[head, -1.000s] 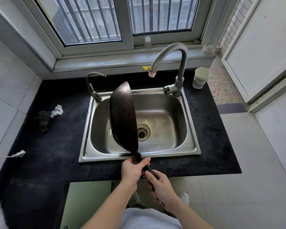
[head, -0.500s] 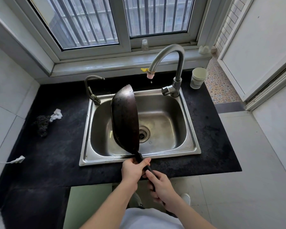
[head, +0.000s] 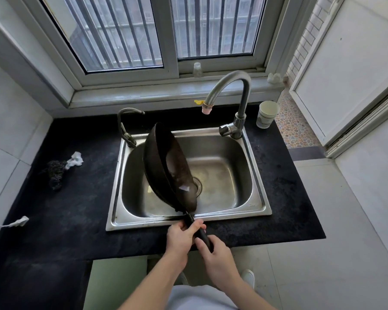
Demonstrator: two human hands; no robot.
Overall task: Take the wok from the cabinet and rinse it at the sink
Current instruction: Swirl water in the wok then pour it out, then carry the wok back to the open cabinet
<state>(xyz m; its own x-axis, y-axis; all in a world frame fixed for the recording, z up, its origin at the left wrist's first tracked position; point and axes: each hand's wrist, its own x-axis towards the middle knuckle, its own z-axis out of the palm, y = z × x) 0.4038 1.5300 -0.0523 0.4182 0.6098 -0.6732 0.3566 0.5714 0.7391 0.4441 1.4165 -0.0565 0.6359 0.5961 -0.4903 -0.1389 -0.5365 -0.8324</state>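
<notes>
**Tilted wok (head: 164, 166) over sink (head: 258, 175)**

The wok lies at 11 o'clock from the hands, its handle (head: 202, 233) running back to 5 o'clock. The left hand (head: 180, 237) grips the handle nearer the wok; the right hand (head: 215, 253) grips its end.

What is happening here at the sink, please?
A person stands at the sink and holds a dark wok by its long handle with both hands. The left hand grips it nearer the pan, and the right hand grips the end. The wok is tipped steeply on its edge over the basin, with its inside facing right. No water is seen running from the tall tap, so it may be draining, or the rinse has not yet begun.
</notes>
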